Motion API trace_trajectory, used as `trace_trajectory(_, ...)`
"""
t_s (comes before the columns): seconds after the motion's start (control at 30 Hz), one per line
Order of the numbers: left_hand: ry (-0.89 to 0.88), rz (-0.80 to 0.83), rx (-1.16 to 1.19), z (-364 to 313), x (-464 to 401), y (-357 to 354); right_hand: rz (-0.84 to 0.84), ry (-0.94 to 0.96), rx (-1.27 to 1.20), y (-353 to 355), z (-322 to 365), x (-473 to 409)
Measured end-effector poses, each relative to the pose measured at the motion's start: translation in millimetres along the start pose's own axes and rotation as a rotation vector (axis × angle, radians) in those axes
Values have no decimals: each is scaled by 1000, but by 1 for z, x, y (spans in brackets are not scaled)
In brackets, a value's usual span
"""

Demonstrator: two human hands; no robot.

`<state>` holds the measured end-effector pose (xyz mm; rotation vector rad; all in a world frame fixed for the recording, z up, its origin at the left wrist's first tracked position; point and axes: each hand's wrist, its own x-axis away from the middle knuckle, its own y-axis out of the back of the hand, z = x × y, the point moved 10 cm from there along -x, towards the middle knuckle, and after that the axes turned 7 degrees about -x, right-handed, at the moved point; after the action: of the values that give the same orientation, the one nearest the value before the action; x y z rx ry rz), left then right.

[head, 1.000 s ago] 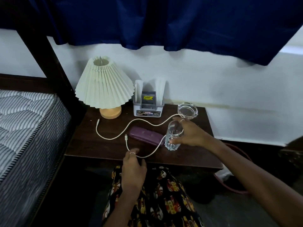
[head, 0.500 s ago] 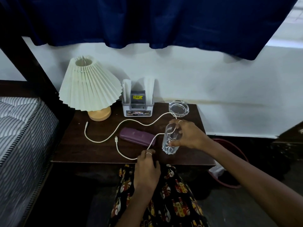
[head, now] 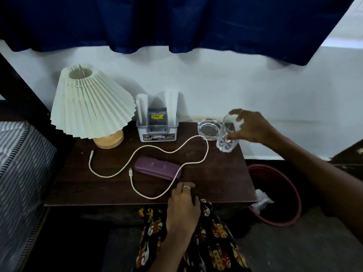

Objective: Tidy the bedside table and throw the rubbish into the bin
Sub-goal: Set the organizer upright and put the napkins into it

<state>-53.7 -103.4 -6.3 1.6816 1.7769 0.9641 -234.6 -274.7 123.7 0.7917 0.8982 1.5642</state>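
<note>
Here the right hand (head: 249,126) grips the tilted glass (head: 225,137); left hand (head: 183,203) rests loosely curled.

A single head-worn camera looks forward and steeply down from just in front of the dark brown wooden tabletop (head: 225,185), close enough that it fills the middle of the view. It faces the white wall (head: 235,85) behind the tabletop; a striped mattress (head: 21,163) lies left of the tabletop, a red round bin (head: 294,216) lower right.
</note>
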Motion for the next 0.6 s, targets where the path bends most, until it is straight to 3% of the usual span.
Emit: trace_trajectory(0.6,-8,0,-4,10,-14,5,-10,-79,-63,-45,-4,-97)
